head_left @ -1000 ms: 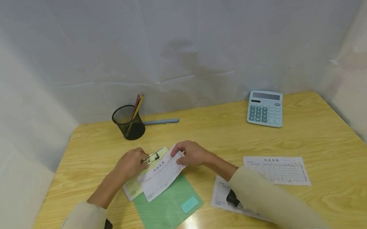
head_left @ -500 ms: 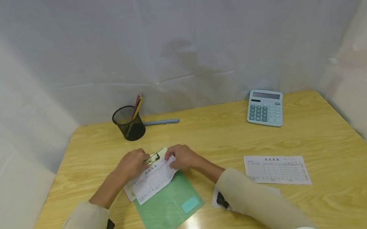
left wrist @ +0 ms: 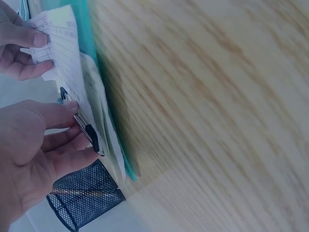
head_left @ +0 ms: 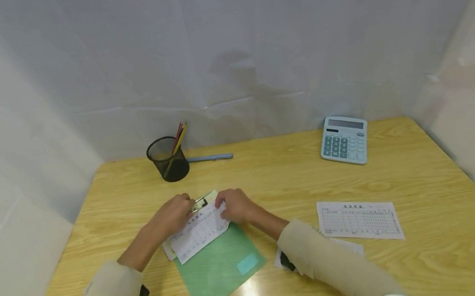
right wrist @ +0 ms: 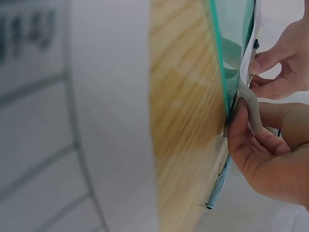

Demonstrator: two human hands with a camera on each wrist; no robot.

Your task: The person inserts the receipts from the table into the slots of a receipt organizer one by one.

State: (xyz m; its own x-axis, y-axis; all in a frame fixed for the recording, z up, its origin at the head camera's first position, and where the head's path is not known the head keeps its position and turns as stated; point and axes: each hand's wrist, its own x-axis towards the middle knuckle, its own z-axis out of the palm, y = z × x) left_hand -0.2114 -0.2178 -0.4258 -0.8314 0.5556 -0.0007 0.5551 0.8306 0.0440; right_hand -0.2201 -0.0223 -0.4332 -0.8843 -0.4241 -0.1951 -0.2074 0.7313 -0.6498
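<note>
A white printed form (head_left: 199,233) lies over yellowish sheets on a green folder (head_left: 219,273). At the top edge of the stack is a metal clip (head_left: 200,203), which my left hand (head_left: 173,215) grips; in the left wrist view the thumb and fingers of the left hand (left wrist: 43,145) pinch the clip (left wrist: 86,126). My right hand (head_left: 236,206) holds the form's upper right corner between thumb and fingers. The right wrist view shows the right hand (right wrist: 270,154) with the paper's edge (right wrist: 251,106) bent between its fingers.
Behind the hands stand a black mesh cup (head_left: 169,161) with pencils and a blue pen (head_left: 211,157) lying beside it. A calculator (head_left: 344,140) is at the back right. Another form (head_left: 359,220) lies on the right, with a further sheet (head_left: 349,246) partly under the right sleeve.
The right hand has moved left with the form, which now covers more of the yellowish sheets beside the clip. My left hand has stayed nearly in place.
</note>
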